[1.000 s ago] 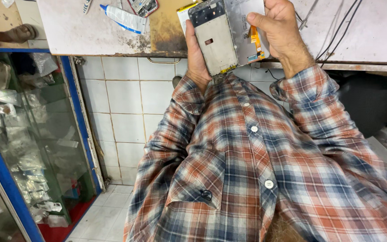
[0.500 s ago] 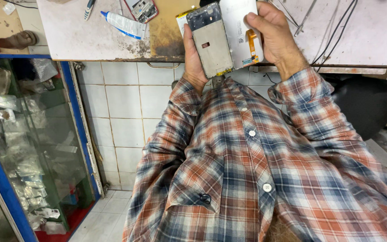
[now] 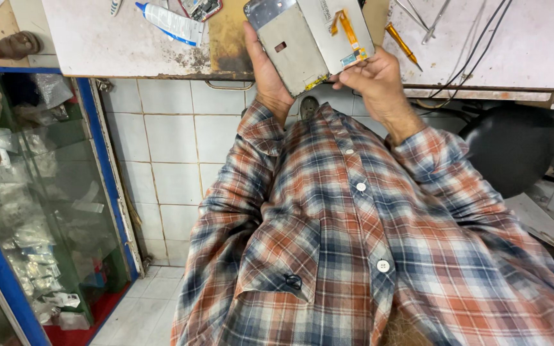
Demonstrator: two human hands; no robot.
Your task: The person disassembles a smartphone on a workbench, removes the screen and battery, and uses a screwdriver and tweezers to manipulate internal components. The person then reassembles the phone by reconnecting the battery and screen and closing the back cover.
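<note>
So you've lifted both hands a bit higher since a moment ago, and the phone display assembly now sits up over the workbench edge, tilted more to your left. Your left hand wraps its left side, thumb along the edge, while your right hand pinches the lower right corner, fingertips just under the orange flex cable. Looks like you're turning it over for a closer check. White tube lies well left of your thumb.
</note>
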